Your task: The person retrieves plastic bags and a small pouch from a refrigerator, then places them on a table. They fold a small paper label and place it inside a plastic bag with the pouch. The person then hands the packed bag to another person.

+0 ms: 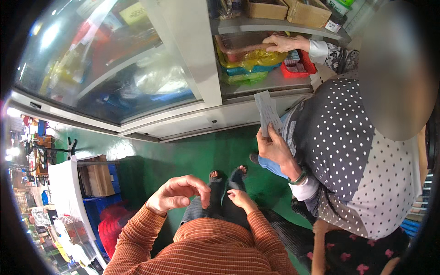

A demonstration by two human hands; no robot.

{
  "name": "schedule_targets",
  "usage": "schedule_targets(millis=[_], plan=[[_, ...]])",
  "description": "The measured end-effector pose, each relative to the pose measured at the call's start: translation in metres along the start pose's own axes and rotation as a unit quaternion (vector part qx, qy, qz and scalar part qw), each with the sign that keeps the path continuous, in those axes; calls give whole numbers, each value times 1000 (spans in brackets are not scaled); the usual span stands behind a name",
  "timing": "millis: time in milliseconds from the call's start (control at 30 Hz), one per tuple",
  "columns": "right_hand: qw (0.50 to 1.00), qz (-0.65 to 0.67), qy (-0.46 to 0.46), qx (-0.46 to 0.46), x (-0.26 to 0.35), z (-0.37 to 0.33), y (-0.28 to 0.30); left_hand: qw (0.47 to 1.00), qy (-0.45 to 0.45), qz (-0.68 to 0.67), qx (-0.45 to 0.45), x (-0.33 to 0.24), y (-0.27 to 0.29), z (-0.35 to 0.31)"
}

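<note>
A long white paper slip (267, 109) tilts in a co-worker's hand (277, 149).

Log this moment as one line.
left hand: empty | right hand: nothing visible | co-worker's hand: holding white rectangular paper slip | co-worker's other hand: at pinkish plastic tray

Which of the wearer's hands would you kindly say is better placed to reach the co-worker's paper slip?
Probably the right hand: it looks empty and is nearer the paper slip, while the left hand is farther off.
</note>
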State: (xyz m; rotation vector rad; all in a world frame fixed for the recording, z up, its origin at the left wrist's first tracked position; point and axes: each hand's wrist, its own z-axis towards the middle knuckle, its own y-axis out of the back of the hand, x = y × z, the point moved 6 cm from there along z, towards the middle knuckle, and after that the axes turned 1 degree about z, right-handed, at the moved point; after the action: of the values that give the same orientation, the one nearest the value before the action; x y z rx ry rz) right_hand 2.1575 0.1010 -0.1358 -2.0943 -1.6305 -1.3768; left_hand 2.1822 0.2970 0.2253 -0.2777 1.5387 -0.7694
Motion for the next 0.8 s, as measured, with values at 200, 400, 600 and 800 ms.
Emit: schedule_targets(millis=[200, 400, 600, 800], plan=[[999, -1, -13, 33, 20, 16, 26, 994, 1, -74, -75, 32, 21, 24], [999, -8, -51, -2, -21, 27, 48, 989, 20, -87, -119, 57, 49, 46], [994, -30, -101, 29, -36, 19, 46, 968, 59, -12, -244, 60, 82, 69], [995, -33, -86, 41, -27, 15, 33, 960, 74, 22, -268, 67, 99, 78]])
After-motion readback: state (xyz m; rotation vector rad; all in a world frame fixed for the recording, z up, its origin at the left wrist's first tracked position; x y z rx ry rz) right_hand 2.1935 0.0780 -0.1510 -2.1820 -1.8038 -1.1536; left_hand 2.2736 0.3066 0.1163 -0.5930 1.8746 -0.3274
